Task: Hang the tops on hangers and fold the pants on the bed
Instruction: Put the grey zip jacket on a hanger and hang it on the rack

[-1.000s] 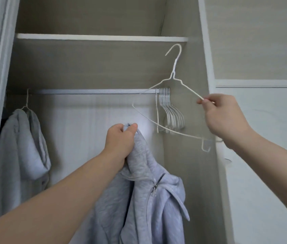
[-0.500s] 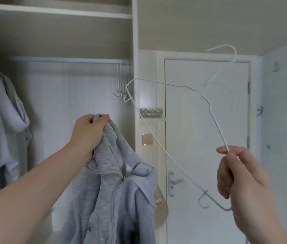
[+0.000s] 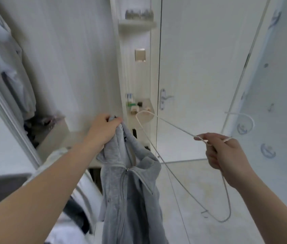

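The left hand (image 3: pixel 104 132) has its fingers and thumb curled tight round a bunch of fabric at the top of a soft grey zip-front hooded sweatshirt (image 3: pixel 130 191), which hangs in the air below the fist, in front of the open wardrobe, zip closed. The right hand (image 3: pixel 227 155) pinches a thin white wire clothes hanger (image 3: pixel 176 127) near its neck, thumb against curled fingers, holding it tilted out to the right. The hanger's lower wire passes just beside the sweatshirt's shoulder; whether it touches I cannot tell. The sweatshirt looks limp and moderately heavy, likely to sag and slide off thin wire, so the collar opening and shoulder seams are the sensible places to take hold. The hanger seems light and springy, easily bent. No writing is legible; small boxes on the white corner shelf (image 3: pixel 148 118) are too blurred to read.
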### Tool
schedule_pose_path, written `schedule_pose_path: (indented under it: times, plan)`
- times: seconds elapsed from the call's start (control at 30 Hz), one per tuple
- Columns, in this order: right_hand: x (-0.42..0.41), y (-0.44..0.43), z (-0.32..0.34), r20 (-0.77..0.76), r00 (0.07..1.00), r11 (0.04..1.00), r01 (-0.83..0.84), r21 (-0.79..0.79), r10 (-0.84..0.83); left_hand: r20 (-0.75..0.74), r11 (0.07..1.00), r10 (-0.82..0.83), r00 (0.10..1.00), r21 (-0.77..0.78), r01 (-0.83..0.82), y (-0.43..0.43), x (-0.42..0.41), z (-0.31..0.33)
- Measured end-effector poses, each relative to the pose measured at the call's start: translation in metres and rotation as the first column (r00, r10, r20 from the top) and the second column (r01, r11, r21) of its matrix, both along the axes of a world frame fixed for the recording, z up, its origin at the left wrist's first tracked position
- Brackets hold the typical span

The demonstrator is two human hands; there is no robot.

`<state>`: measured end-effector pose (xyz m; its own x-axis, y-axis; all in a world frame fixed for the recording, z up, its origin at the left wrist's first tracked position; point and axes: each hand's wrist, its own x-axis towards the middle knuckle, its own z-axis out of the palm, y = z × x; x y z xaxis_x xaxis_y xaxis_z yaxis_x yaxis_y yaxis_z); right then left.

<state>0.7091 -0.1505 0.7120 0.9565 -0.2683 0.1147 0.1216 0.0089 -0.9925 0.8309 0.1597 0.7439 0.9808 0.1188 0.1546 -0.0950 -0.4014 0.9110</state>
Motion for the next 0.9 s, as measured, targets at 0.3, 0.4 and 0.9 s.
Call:
schedule_pose_path:
  times: [0.3,0.4,0.9]
  plan:
    - [-0.136,0.028,-0.076,-0.167,0.982,0.973,-0.117,-0.199,0.084,-0.204,0.981,-0.122,0.971,0.122,0.149,-0.027,-0.074,-0.107]
    - [-0.152,0.023,-0.081,-0.224,0.972,0.967,-0.125,-0.221,0.075,-0.179,0.974,-0.152,0.972,0.138,0.178,-0.028,-0.094,-0.118]
    - [-0.127,0.072,-0.077,-0.22,0.95,0.832,-0.301,-0.465,0.221,0.02,0.84,-0.476,0.879,0.306,0.448,-0.04,-0.154,-0.074]
